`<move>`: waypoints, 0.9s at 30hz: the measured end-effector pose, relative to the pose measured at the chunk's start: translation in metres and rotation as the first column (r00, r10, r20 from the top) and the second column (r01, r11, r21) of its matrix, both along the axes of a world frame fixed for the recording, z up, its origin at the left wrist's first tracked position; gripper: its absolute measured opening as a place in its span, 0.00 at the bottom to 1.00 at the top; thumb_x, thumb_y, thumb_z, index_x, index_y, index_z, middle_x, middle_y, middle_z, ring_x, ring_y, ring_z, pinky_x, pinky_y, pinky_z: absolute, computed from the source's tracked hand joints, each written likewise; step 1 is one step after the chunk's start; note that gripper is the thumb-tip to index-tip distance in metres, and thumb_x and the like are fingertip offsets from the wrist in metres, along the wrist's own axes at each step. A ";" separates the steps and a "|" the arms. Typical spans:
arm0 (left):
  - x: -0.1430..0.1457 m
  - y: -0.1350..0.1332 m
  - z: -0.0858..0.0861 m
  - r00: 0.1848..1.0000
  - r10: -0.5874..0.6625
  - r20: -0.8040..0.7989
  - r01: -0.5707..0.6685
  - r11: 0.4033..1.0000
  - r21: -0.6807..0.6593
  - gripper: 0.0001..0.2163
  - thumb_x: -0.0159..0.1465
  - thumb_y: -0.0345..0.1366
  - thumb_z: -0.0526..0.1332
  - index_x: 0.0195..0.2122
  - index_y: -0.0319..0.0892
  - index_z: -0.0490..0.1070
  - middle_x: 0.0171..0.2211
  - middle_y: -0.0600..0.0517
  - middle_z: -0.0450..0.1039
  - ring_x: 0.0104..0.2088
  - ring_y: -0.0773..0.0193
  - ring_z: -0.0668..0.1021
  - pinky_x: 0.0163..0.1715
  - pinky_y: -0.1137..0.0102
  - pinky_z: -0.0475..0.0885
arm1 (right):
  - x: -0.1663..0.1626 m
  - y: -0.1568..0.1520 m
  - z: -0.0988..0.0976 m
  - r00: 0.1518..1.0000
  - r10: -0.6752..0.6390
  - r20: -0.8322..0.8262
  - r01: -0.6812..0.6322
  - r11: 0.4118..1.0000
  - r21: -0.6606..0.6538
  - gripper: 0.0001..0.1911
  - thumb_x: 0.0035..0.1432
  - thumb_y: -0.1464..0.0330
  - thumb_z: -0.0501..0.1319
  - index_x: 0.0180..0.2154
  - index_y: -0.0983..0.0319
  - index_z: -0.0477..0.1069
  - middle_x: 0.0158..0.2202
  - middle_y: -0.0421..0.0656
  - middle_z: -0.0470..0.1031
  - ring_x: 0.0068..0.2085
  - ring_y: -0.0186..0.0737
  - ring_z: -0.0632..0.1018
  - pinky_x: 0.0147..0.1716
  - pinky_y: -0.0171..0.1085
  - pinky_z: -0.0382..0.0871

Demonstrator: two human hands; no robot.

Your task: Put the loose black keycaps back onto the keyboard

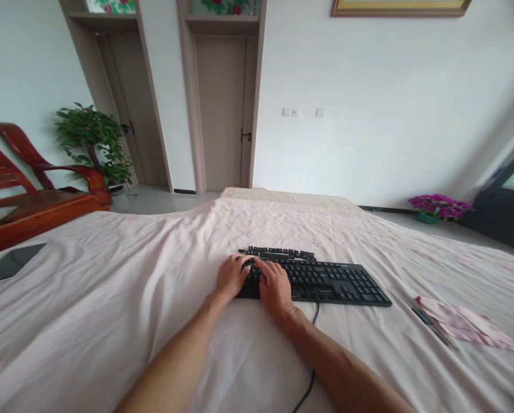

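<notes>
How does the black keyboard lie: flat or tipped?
Flat, keys up: the keyboard rests on the pink sheet, left hand and right hand on its left end.

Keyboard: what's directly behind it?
A row of loose black keycaps on the pink sheet. The left hand and right hand cover the keyboard at its left end, hiding keys.

2 bare forearms [326, 355] show, uncovered from the picture's lower edge up to the wrists; the left hand [231, 278] and the right hand [276, 289] are bare too; each arm narrows toward its wrist; the knuckles show as low ridges; fingers look short and rounded.
</notes>
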State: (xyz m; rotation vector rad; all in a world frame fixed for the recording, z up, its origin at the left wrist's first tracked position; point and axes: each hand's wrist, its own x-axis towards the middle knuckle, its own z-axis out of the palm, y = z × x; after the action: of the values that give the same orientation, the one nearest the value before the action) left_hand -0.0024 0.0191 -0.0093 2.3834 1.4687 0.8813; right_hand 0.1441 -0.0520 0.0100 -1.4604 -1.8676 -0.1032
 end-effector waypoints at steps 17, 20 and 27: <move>-0.003 0.000 -0.006 0.994 -0.032 0.107 0.026 0.998 0.063 0.17 0.65 0.33 0.46 0.51 0.44 0.68 0.51 0.48 0.69 0.53 0.60 0.70 0.55 0.63 0.63 | -0.002 -0.001 0.003 0.998 0.037 0.051 -0.036 0.999 -0.008 0.25 0.56 0.78 0.51 0.53 0.56 0.68 0.45 0.43 0.73 0.43 0.41 0.70 0.44 0.39 0.62; -0.004 0.001 -0.007 0.987 -0.039 0.155 0.033 0.999 0.042 0.18 0.64 0.30 0.45 0.51 0.44 0.68 0.52 0.49 0.69 0.53 0.62 0.69 0.56 0.64 0.63 | -0.002 -0.001 0.002 0.998 0.048 0.046 -0.048 0.999 -0.011 0.25 0.56 0.78 0.51 0.53 0.56 0.68 0.45 0.43 0.73 0.44 0.41 0.70 0.44 0.39 0.62; -0.005 0.005 -0.008 0.962 -0.027 0.270 0.031 0.999 -0.010 0.19 0.61 0.28 0.47 0.51 0.41 0.68 0.52 0.47 0.70 0.53 0.62 0.71 0.56 0.66 0.63 | -0.002 -0.002 0.004 0.995 0.096 0.040 -0.096 0.995 -0.018 0.25 0.56 0.79 0.53 0.52 0.53 0.69 0.45 0.41 0.74 0.44 0.41 0.70 0.45 0.39 0.62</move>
State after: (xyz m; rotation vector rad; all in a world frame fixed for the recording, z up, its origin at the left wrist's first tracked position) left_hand -0.0075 0.0238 -0.0171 2.1644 1.3254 1.1328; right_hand 0.1420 -0.0536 0.0137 -1.3859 -1.9723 -0.0729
